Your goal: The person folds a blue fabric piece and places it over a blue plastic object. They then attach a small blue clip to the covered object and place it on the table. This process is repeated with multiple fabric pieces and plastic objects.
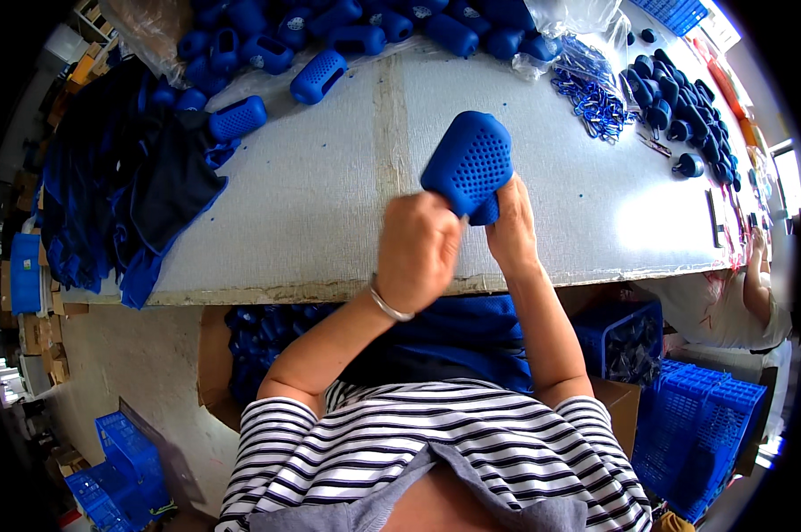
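Note:
A blue silicone case with rows of round holes [473,160] is held up above the table's near half. My right hand [514,226] is closed on its lower right side, with the thumb along the edge. The fingers of my left hand [418,244] are curled at the case's lower left corner, pinching there; the hand hides what lies between its fingertips. A light-coloured bangle [390,306] circles my left wrist. Several like cases, such as this loose one [319,76], lie at the table's far side.
Dark blue-edged cloths [148,177] are heaped on the table [312,195] at left. Blue carabiners [595,102] and dark caps [688,115] lie at far right. Blue crates [697,434] stand below right. Beside me is a cardboard box [214,363]. A person [728,306] sits at right.

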Motion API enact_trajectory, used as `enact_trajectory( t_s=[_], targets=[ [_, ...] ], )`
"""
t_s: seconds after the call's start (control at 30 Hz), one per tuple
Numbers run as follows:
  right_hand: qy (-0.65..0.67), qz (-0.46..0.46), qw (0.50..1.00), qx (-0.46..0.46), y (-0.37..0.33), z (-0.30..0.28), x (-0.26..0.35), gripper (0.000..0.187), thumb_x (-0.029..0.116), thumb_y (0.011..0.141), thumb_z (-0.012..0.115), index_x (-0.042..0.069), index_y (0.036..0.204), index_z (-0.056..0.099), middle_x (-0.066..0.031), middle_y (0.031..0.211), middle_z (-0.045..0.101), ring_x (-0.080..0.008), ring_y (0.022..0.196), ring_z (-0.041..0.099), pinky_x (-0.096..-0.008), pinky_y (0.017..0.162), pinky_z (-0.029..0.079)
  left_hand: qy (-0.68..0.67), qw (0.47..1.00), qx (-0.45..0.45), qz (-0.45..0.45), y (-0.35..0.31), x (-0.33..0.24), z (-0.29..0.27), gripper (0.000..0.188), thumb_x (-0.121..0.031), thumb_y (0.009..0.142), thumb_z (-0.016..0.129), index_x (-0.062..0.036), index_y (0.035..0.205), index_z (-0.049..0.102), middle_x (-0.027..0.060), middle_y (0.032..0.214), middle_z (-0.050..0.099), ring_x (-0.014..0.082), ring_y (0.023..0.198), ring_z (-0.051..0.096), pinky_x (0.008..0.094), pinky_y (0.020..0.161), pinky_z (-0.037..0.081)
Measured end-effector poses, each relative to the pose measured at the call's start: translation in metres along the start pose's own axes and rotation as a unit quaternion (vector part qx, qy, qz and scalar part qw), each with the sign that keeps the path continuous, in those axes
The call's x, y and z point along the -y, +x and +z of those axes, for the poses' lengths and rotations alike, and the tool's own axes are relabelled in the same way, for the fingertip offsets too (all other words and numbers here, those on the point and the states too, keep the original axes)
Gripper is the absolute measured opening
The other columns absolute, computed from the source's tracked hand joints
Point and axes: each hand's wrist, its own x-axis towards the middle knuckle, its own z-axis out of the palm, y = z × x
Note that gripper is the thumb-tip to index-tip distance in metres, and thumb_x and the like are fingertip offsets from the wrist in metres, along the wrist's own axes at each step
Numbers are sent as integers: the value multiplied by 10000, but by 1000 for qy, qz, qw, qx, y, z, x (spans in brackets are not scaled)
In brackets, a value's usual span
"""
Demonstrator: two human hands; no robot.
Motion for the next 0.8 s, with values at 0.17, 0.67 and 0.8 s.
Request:
enact_trajectory(
  t_s=[0.17,0.67,0.8],
  targets=[
    [182,101,972,-106,-1,13,-24,328,364,932,431,77,1066,517,-13,961,561,-101,830,544,-270,728,468,55,997,60,-11,7,4,16,239,24,647,612,-80,796,457,113,749,440,308,681,490,400,574,410],
    [-668,-200,698,163,12,8,24,330,116,650,717,78,947,578,-61,935,520,-247,853,571,-350,705,493,-104,959,195,-175,28,88,10,259,52,726,536,-58,906,386,18,744,462,137,553,476,275,535,423],
    [-642,-243,718,117,48,10,14,273,78,648,692,76,894,576,-73,888,509,-253,794,569,-348,664,486,-116,952,87,-269,30,81,21,263,-25,752,573,-53,946,398,117,724,536,218,563,551,312,534,468]
  ],
)
